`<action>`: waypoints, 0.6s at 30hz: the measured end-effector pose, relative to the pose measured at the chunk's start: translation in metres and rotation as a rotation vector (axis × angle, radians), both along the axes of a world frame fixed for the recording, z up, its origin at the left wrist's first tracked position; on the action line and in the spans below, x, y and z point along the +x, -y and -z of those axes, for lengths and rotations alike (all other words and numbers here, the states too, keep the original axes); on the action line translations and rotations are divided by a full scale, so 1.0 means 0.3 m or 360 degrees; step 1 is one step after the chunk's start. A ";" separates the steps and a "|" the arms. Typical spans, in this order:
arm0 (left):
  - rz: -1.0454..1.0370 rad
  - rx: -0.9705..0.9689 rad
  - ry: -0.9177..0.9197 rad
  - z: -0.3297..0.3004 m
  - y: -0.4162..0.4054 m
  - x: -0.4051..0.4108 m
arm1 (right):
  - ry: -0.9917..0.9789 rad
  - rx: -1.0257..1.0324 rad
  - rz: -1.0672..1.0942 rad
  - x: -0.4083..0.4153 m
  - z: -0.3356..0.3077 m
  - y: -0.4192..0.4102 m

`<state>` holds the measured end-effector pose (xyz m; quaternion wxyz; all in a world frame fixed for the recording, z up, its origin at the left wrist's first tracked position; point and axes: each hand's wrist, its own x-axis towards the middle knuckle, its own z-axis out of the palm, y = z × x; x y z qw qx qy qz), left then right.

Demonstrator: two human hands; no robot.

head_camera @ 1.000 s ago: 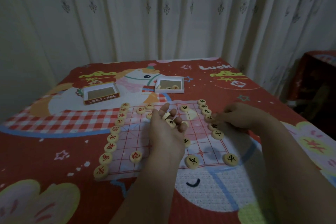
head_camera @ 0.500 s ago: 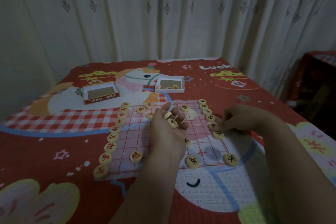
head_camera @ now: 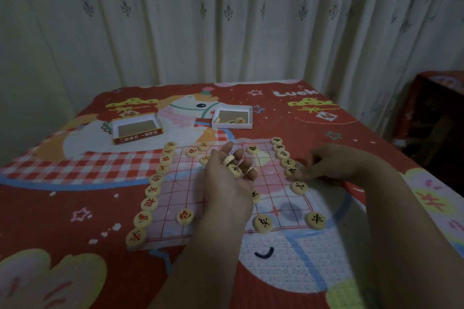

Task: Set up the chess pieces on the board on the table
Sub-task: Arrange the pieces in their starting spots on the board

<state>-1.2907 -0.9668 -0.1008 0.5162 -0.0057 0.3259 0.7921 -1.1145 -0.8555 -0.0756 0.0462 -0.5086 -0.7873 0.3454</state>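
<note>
- chess board [head_camera: 226, 198]: 1, a red grid sheet
- red-lettered pieces, left column [head_camera: 153, 190]: 9
- red-lettered pieces inside the grid [head_camera: 185, 216]: 4 visible, one partly hidden by the hand
- black-lettered pieces, right column [head_camera: 288, 162]: 6, plus 1 at the near right corner [head_camera: 315, 220]
- other black pieces on the grid [head_camera: 263, 224]: 3
- pieces on the upturned palm [head_camera: 234, 170]: about 3, hard to tell
- boxes [head_camera: 137, 128]: 2, the right one [head_camera: 232, 120] holds about 3 pieces
- hands: 2

Smooth pale pieces [head_camera: 315, 220] lie on matt woven cloth [head_camera: 62, 208]; boxes [head_camera: 137, 128] look cardboard.
</note>
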 end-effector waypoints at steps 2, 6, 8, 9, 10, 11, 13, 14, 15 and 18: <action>-0.0001 -0.0001 -0.0002 0.001 0.001 -0.001 | -0.0005 -0.0078 -0.0045 0.006 0.000 -0.003; 0.0005 0.0003 -0.0005 0.002 0.000 0.000 | 0.0093 -0.0041 -0.0077 0.000 0.003 -0.010; 0.0011 0.0007 0.0001 0.003 0.001 0.002 | 0.0088 -0.0027 -0.0053 -0.004 0.005 -0.011; 0.0012 0.0010 0.0004 0.003 0.001 0.002 | 0.0088 -0.0021 -0.0048 -0.006 0.006 -0.011; 0.0010 0.0016 0.0006 0.002 0.000 0.002 | 0.0096 -0.0011 -0.0043 -0.008 0.007 -0.012; 0.0009 0.0021 0.0010 0.002 0.002 0.001 | 0.0103 0.0003 -0.0039 -0.008 0.008 -0.012; 0.0016 0.0038 0.0028 0.002 0.002 0.000 | 0.0071 0.0012 -0.0035 -0.001 0.005 -0.012; 0.0019 0.0057 0.0038 0.002 0.003 0.000 | 0.0020 0.0004 -0.0031 0.004 0.003 -0.011; 0.0023 0.0082 0.0053 0.003 0.004 0.000 | -0.0048 0.0018 -0.0025 0.005 0.001 -0.007; 0.0021 0.0160 0.0112 0.004 0.003 0.000 | -0.0441 0.0235 -0.0014 -0.034 0.002 0.021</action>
